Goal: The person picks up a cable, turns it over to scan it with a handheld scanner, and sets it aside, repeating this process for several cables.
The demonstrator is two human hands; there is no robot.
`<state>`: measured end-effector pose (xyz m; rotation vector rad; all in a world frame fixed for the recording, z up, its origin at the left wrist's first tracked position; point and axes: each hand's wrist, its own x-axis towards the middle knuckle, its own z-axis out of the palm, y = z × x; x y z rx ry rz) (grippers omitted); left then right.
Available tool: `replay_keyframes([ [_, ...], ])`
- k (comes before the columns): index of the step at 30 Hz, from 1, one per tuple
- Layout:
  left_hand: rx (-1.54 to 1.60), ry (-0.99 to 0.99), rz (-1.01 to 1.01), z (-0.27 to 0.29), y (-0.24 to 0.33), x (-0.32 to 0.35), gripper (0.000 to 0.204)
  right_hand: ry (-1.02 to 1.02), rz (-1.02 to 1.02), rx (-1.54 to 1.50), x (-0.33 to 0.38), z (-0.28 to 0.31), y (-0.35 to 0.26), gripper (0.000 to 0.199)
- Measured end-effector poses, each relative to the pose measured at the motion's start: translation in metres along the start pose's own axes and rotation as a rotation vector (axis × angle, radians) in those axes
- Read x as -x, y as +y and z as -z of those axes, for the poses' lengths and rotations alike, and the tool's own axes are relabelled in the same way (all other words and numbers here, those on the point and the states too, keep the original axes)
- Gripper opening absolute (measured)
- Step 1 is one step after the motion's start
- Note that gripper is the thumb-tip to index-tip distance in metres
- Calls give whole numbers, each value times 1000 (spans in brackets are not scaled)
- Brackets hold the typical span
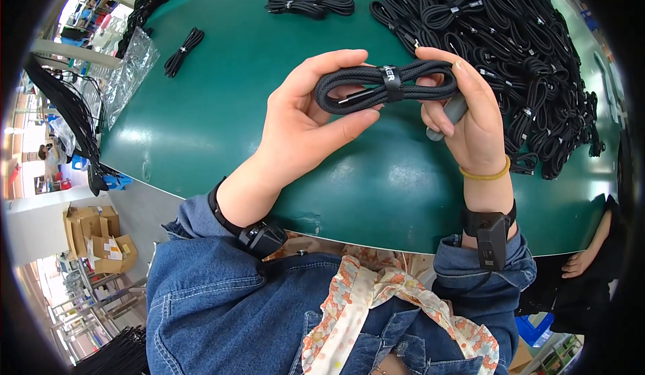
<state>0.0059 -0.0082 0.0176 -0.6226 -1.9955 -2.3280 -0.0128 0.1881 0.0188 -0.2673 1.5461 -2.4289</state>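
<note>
Above the green table, both my hands hold one coiled black braided cable [359,78], bound at its middle by a black strap [392,82]. My left hand [299,109] grips the coil's left end between thumb and fingers. At the other end, my right hand [467,96] is closed on the coil, thumb and forefinger along its edge. A grey, rounded-end tool [452,116] also sits in the right hand's lower fingers; its kind is partly hidden. One metal plug tip shows inside the coil's left loop, and another small tip rises near the right forefinger.
A large pile of coiled black cables [504,46] covers the table's right side. Several bundled cables [309,3] lie at the far middle, and a single coil [183,52] at left. Clear plastic bags [131,72] and hanging loose cables [64,106] line the left edge. Another person's hand [576,264] is at right.
</note>
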Motion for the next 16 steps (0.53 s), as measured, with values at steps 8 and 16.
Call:
replay_keyframes([
  [8, 10, 5, 130, 16, -3, 3, 15, -103, -16, -111, -2, 2, 7, 34],
  [16, 365, -121, 491, 16, -1, -2, 28, 10, -77, 113, 5, -2, -2, 34],
])
